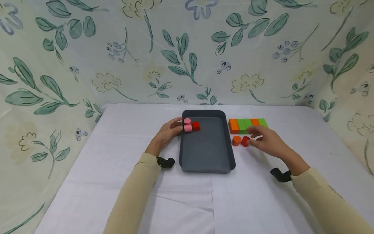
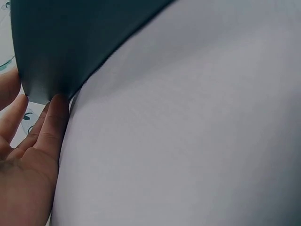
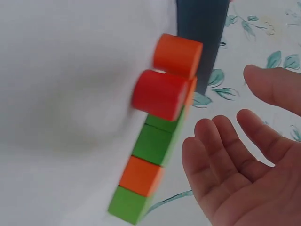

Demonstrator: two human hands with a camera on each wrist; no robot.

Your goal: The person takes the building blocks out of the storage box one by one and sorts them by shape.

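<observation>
The right hand [image 1: 267, 140] covers the near edge of the block row [image 1: 247, 125], so whether it touches is anyone's guess. Left wrist view only catches a corner of the tray [image 2: 61, 42], rest cut off. Red cylinder [image 3: 159, 94] looks blurry in the right wrist view.

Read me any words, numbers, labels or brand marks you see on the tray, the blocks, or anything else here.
None: no readable text in any view.
The gray tray is plain.
The orange and green blocks, the pink cylinders and the red cylinder in the tray, and the two cylinders on the white cloth bear no marks.
The backdrop has only leaf and flower prints.
</observation>
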